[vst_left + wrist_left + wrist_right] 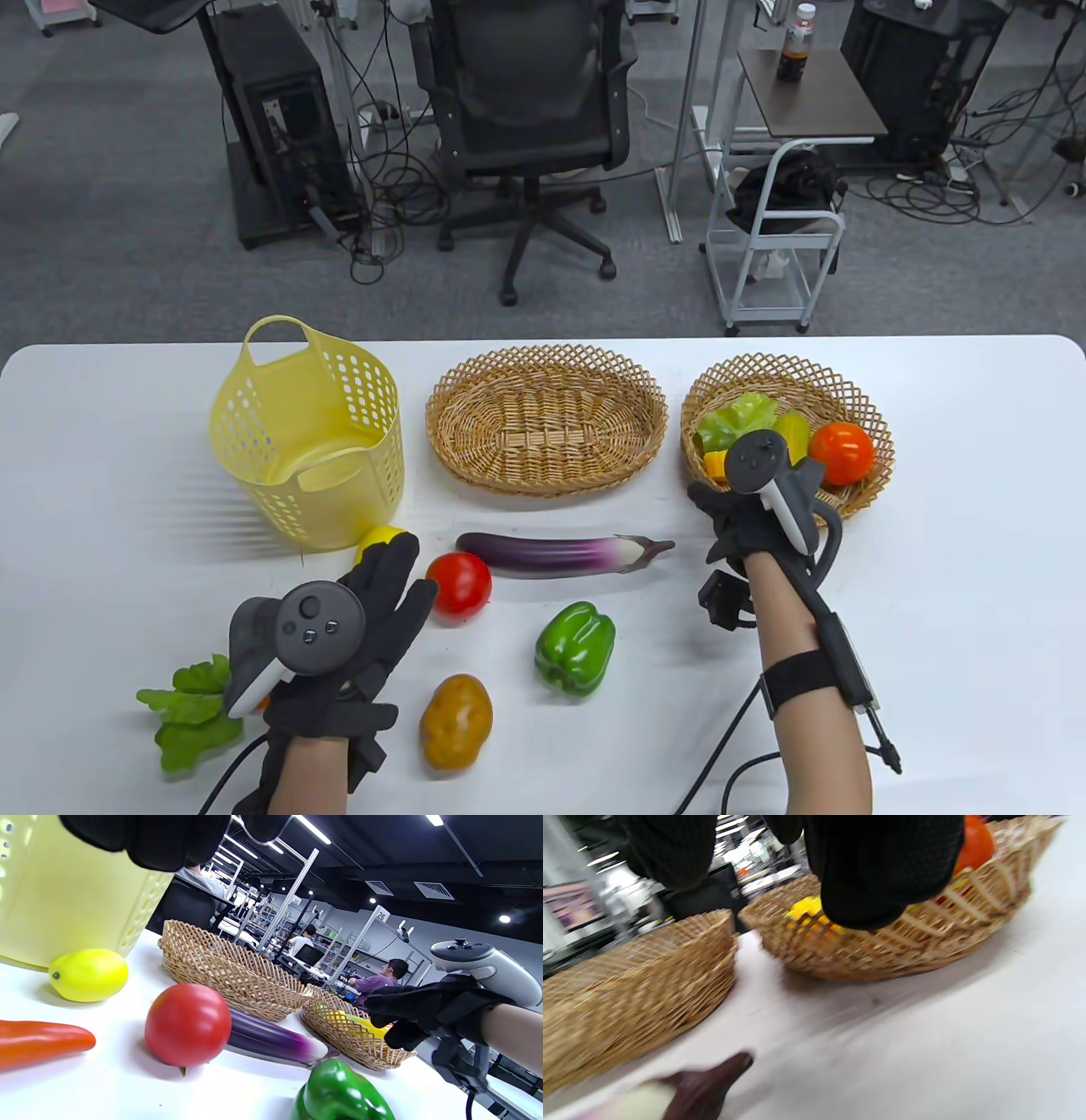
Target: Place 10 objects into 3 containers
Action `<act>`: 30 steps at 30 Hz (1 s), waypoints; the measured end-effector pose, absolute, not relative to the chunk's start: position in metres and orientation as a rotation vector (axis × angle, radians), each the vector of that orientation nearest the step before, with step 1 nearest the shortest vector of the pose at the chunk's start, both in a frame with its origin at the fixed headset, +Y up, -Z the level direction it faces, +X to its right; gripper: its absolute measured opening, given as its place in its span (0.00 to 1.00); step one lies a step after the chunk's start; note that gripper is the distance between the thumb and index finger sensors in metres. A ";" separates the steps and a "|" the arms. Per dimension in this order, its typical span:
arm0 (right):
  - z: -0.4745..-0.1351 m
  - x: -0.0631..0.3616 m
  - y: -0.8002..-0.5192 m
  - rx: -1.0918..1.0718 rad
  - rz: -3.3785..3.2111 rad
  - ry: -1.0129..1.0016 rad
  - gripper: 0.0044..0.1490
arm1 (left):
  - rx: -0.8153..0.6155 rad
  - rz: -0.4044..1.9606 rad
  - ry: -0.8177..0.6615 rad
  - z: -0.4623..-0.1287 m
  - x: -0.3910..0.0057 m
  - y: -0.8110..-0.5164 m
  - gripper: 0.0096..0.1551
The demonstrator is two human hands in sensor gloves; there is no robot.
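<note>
My left hand [386, 586] hovers open with fingers spread over the table's front left, its fingertips [169, 840] above a lemon [379, 536] and beside a red tomato [459, 583]. An orange pepper [38, 1041] lies under it. My right hand [725, 514] is at the front rim of the round wicker basket [874, 492] and holds nothing; its fingers [882, 870] hang over the rim. That basket holds a lettuce [736, 422], a yellow piece [791, 427] and an orange tomato [842, 452]. An eggplant [560, 553], green pepper [575, 648], potato [456, 720] and lettuce [191, 711] lie loose.
A yellow plastic basket [305, 441] stands at the back left, with nothing visible inside. An oval wicker basket [547, 378], also with nothing in it, sits at the back middle. The right wrist view is blurred. The table's far edge lies behind the baskets.
</note>
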State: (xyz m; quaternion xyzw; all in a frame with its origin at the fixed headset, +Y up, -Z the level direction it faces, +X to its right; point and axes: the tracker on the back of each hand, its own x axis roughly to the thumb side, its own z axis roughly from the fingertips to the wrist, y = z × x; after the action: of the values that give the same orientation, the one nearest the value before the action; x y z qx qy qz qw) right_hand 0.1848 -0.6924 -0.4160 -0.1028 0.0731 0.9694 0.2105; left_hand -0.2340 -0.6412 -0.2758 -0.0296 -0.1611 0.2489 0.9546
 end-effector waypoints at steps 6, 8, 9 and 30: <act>-0.405 0.157 -0.701 -0.023 2.638 0.604 0.59 | -0.041 0.530 -0.325 -0.274 -0.240 -0.639 0.43; -0.406 0.149 -0.709 0.014 2.683 0.631 0.59 | -0.037 0.529 -0.328 -0.273 -0.239 -0.638 0.43; -0.408 0.145 -0.713 0.025 2.697 0.640 0.59 | -0.037 0.526 -0.329 -0.273 -0.239 -0.638 0.43; -0.430 0.109 -0.768 0.132 2.757 0.796 0.50 | -0.059 0.506 -0.302 -0.276 -0.237 -0.640 0.43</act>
State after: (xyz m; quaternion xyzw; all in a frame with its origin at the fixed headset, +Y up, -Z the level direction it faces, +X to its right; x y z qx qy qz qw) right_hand 0.1094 -0.7676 -0.4297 0.0454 0.2747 0.9510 0.1342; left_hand -0.2369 -0.6398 -0.2760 -0.0293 -0.1488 0.2491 0.9565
